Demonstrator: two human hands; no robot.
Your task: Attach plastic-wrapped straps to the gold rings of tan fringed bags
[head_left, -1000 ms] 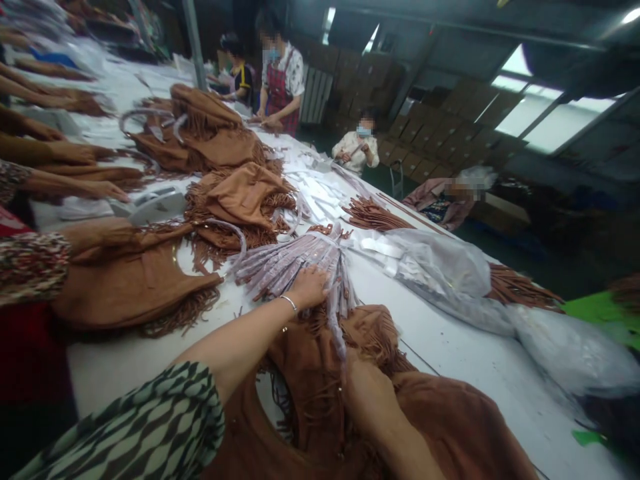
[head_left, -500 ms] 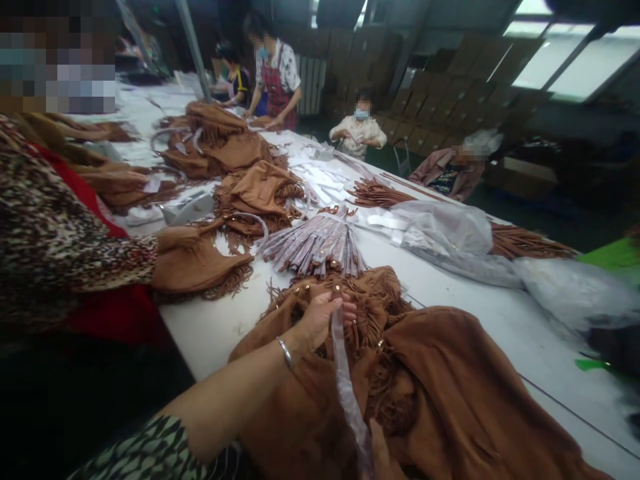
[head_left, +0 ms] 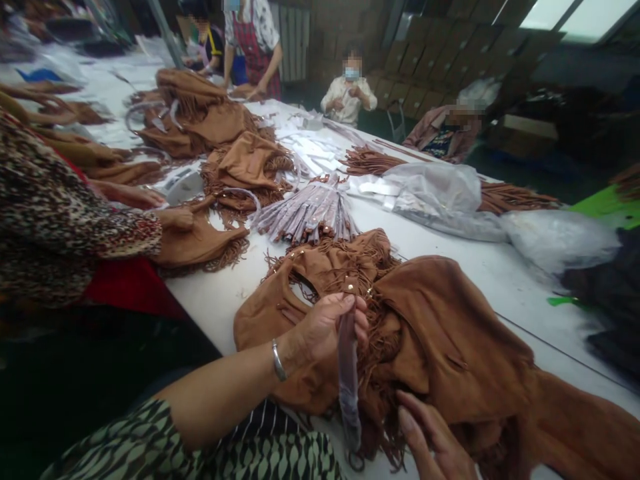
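Observation:
A brown strap [head_left: 349, 377] in clear plastic film hangs down in front of me, a gold stud near its top end. My left hand [head_left: 323, 330] is closed around that top end, thumb pressed against the fingers. Lower down, to the right of the strap, my right hand [head_left: 437, 437] has its fingers stretched out and apart, with nothing seen in them; its lower part is cut off by the frame. Beneath both hands lie brown suede bags with fringes, one fringed bag [head_left: 265, 317] to the left and a larger brown suede piece [head_left: 450, 320] to the right.
A fan of film-wrapped straps [head_left: 307, 210] lies beyond the bags on the white table [head_left: 425, 250]. More brown bags [head_left: 245, 160] are piled at the back left. Plastic bags [head_left: 440, 190] lie to the right. A co-worker's hand [head_left: 175, 220] rests on another bag at left.
My right hand has let go of the strap's lower end and moved right, its fingers opening. The strap now hangs from my left hand. The view has tilted down slightly.

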